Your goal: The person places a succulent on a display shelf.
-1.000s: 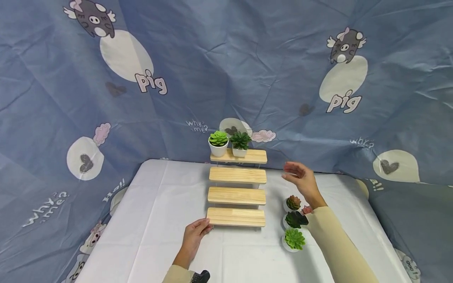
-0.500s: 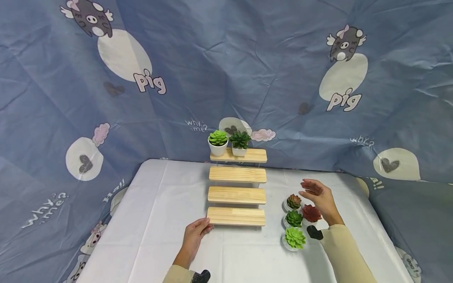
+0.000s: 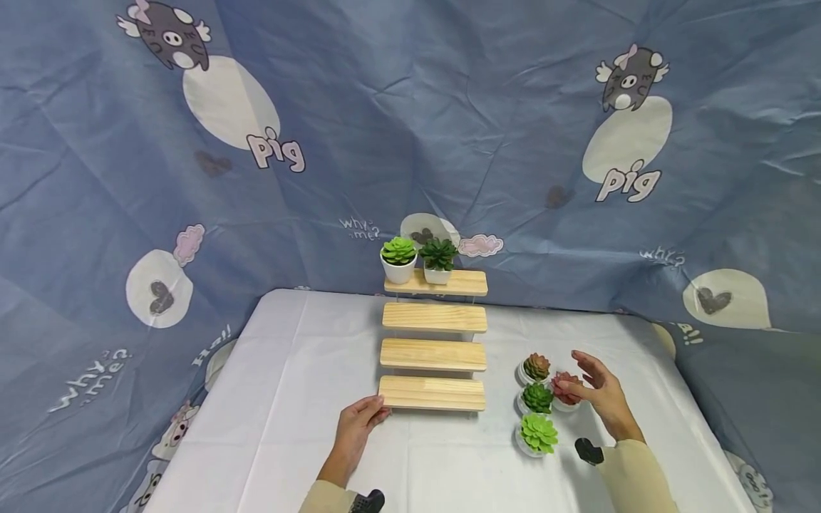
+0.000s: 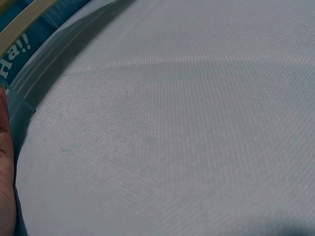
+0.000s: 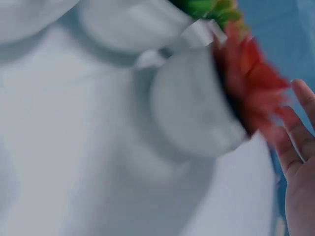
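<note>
In the head view, a four-tier wooden display shelf (image 3: 432,355) stands mid-table. My left hand (image 3: 355,431) pinches the left end of its lowest board (image 3: 432,393); only a sliver of that hand shows in the left wrist view. Over on the right, my right hand (image 3: 608,400) is spread around a red succulent (image 3: 567,389) in a white pot, thumb and fingers apart. The right wrist view has the fingers (image 5: 295,135) right by the red leaves, with the white pot (image 5: 189,105) standing on the cloth.
A brownish succulent (image 3: 536,366), a dark green one (image 3: 536,397) and a bright green one (image 3: 537,433) stand in a row beside the red one. Two potted succulents (image 3: 399,251) occupy the top board. Behind the white-covered table (image 3: 308,356) hangs a blue cloth (image 3: 513,142).
My right hand has moved from beside the shelf's right side, rightward and toward me, down to the red succulent. The left hand has stayed at the lowest board.
</note>
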{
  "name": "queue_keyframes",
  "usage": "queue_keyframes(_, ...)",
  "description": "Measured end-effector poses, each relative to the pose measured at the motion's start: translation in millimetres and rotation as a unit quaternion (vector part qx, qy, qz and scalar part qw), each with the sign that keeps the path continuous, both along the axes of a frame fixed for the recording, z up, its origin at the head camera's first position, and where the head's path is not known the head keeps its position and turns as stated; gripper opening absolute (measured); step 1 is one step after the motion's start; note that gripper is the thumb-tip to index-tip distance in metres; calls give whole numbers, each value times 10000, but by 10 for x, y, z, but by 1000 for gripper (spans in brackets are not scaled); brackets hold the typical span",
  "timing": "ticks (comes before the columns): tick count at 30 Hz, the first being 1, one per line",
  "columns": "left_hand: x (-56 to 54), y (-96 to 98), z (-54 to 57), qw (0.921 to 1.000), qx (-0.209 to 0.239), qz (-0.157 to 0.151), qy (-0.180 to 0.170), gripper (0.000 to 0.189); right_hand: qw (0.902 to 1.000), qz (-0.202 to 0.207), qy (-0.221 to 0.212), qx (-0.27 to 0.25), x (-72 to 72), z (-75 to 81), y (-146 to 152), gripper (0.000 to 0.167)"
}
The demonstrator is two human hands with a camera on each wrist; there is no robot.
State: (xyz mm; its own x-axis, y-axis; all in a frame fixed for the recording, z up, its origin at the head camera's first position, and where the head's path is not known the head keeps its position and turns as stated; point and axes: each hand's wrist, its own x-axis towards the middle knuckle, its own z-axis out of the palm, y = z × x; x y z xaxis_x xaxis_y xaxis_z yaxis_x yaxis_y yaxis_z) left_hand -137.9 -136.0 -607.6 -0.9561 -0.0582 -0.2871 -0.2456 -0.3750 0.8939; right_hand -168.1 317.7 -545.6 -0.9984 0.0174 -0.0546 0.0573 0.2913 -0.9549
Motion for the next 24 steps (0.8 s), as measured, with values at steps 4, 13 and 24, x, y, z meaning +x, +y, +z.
queue_keyframes(4,10,-4,25,10000,-58,5,-15,22,9992,-8,42,-399,82,-164,24,76)
queue_keyframes(13,9,-6,4,10000,-64,-4,-45,24,9964,-51,-79,-840,167,-378,6,82)
queue_keyframes(24,-1,0,-55,10000,8,-40,88,22,9916,-400,-211,-1211,236,-559,7,87)
